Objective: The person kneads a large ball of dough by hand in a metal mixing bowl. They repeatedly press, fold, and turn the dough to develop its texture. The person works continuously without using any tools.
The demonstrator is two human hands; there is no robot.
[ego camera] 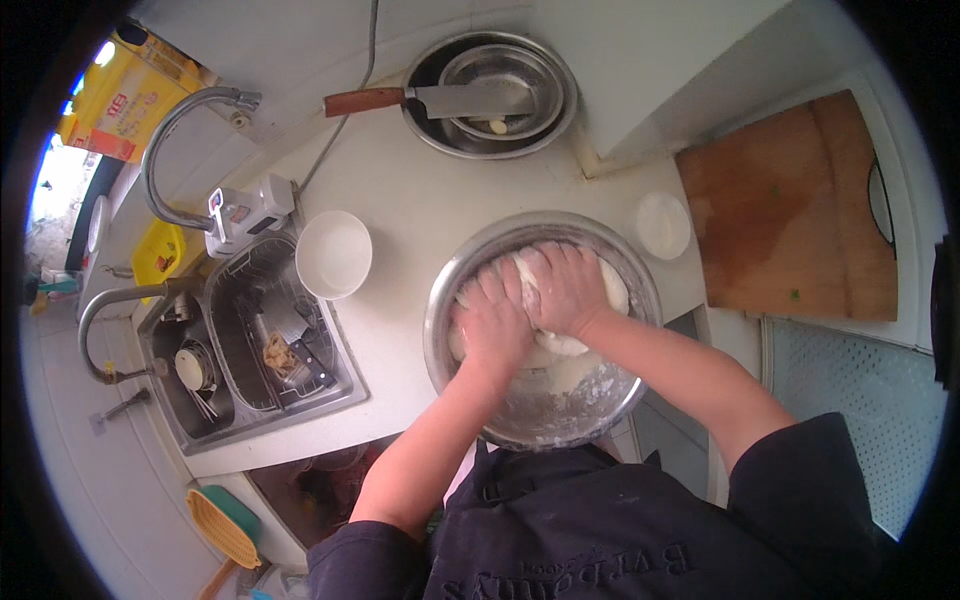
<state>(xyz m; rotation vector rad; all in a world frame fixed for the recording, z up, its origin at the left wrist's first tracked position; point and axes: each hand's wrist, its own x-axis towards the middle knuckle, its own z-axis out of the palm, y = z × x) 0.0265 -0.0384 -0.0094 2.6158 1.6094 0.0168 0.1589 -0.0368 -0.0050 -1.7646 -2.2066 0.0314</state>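
Observation:
In front of me a large stainless steel bowl (559,420) stands at the counter's edge, its inner wall smeared with white flour or dough. Pale dough (562,343) lies in its far half. My left hand (491,319) presses on the left part of the dough, fingers pointing away from me. Beside it, my right hand (564,285) rests on the dough's upper middle, its fingers spread a little. The two hands nearly touch, and the dough under the palms is hidden. Neither hand visibly grips anything.
A cleaver (472,100) lies across nested metal bowls (420,139) at the back. A white bowl (334,255) stands by the double sink (352,382), which holds a knife and dishes. On the right are a small white round dish (664,226) and a wooden cutting board (787,217).

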